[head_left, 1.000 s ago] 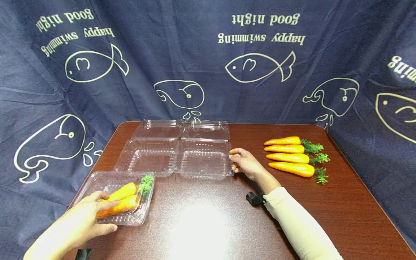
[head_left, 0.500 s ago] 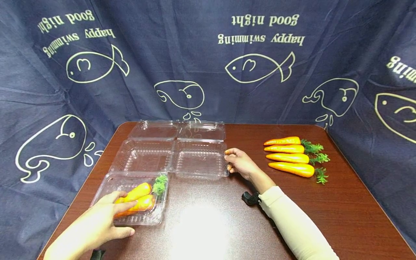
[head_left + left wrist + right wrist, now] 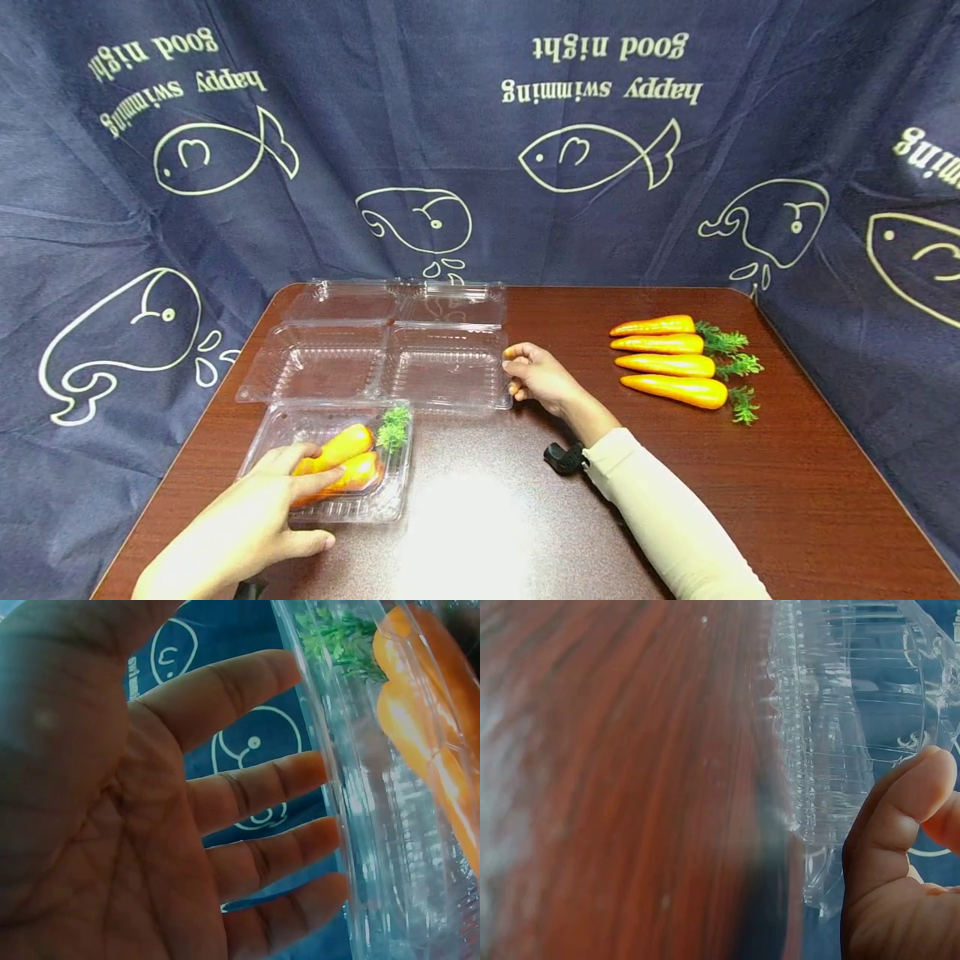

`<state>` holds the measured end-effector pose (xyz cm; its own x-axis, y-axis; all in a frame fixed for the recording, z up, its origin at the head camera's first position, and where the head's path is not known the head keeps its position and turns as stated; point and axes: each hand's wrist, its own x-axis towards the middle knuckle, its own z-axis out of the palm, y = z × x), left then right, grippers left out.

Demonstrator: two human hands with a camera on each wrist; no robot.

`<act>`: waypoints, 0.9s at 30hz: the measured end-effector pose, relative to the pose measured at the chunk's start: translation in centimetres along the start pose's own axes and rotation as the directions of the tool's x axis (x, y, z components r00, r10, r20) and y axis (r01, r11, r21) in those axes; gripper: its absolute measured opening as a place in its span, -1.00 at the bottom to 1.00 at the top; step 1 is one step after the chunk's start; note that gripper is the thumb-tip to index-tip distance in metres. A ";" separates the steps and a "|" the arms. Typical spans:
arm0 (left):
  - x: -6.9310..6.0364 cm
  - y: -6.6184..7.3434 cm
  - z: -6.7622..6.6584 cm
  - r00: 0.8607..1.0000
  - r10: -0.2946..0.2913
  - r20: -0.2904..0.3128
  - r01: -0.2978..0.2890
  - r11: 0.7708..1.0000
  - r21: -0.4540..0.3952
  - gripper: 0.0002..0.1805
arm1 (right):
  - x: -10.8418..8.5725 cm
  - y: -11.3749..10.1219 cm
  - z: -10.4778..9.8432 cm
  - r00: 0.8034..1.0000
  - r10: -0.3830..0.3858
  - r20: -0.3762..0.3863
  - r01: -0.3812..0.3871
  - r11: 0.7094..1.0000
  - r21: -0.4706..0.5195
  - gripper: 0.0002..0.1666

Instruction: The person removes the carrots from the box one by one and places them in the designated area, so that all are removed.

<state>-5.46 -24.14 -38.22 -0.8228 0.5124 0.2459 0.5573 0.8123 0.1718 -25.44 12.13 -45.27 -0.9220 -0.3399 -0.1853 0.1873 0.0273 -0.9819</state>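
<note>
My left hand (image 3: 258, 504) lies with outstretched fingers on the lid of a closed clear plastic container (image 3: 386, 505). Through the lid I see two orange carrots (image 3: 362, 473) with a green leafy top. In the left wrist view, straight fingertips (image 3: 315, 769) touch the container's wall. My right hand (image 3: 546, 382) is at the right rim of an open clear plastic container (image 3: 446, 371), thumb and index finger at its edge. The right wrist view shows the thumb (image 3: 922, 784) against the clear rim, the other fingers partly hidden.
A second open container (image 3: 322, 367) stands beside the first on its left. Their lids (image 3: 450, 304) lie folded back toward the far table edge. Several carrots (image 3: 671, 365) with green tops lie in a row at the right. A dark blue printed curtain (image 3: 480, 150) hangs behind the table (image 3: 787, 500).
The left hand has moved the closed container to the right, up against the front of the open ones. The right hand and both open containers have shifted left.
</note>
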 end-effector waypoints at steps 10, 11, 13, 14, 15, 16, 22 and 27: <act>0.7 0.9 0.4 0.998 0.061 -0.018 -0.061 0.998 0.018 -0.26 | 0.6 -0.1 1.4 1.000 0.015 0.012 -0.015 1.000 0.012 -0.63; 0.7 1.0 0.5 0.998 0.061 -0.013 -0.061 0.998 0.016 -0.27 | 0.7 -0.1 1.5 1.000 0.017 0.014 -0.017 1.000 0.012 -0.62; 0.9 1.2 0.6 0.998 0.069 -0.005 -0.069 0.998 0.014 -0.27 | 0.9 -0.1 1.7 1.000 0.019 0.019 -0.019 1.000 0.011 -0.61; 0.9 1.2 0.7 0.997 0.074 -0.001 -0.074 0.997 0.013 -0.26 | 1.0 -0.1 1.8 1.000 0.021 0.022 -0.021 1.000 0.010 -0.61; 1.0 1.3 0.7 0.997 0.079 -0.001 -0.079 0.997 0.014 -0.27 | 1.1 -0.2 1.9 0.999 0.022 0.025 -0.022 1.000 0.010 -0.61; 1.1 1.3 0.7 0.996 0.084 0.000 -0.084 0.996 0.014 -0.26 | 1.2 -0.2 2.0 0.999 0.021 0.027 -0.022 1.000 0.008 -0.61; 1.2 1.5 0.8 0.995 0.102 -0.005 -0.102 0.995 0.016 -0.23 | 1.8 -0.1 2.5 0.999 0.023 0.030 -0.023 1.000 0.005 -0.62; 1.3 1.7 0.8 0.995 0.104 -0.011 -0.104 0.994 0.017 -0.26 | 2.1 -0.1 2.9 0.999 0.019 0.036 -0.020 1.000 0.019 -0.64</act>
<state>-5.63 -21.88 -38.43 -0.7591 0.5911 0.2726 0.6377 0.7593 0.1294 -26.42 8.64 -45.40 -0.9053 -0.3733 -0.2025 0.2117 0.0165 -0.9772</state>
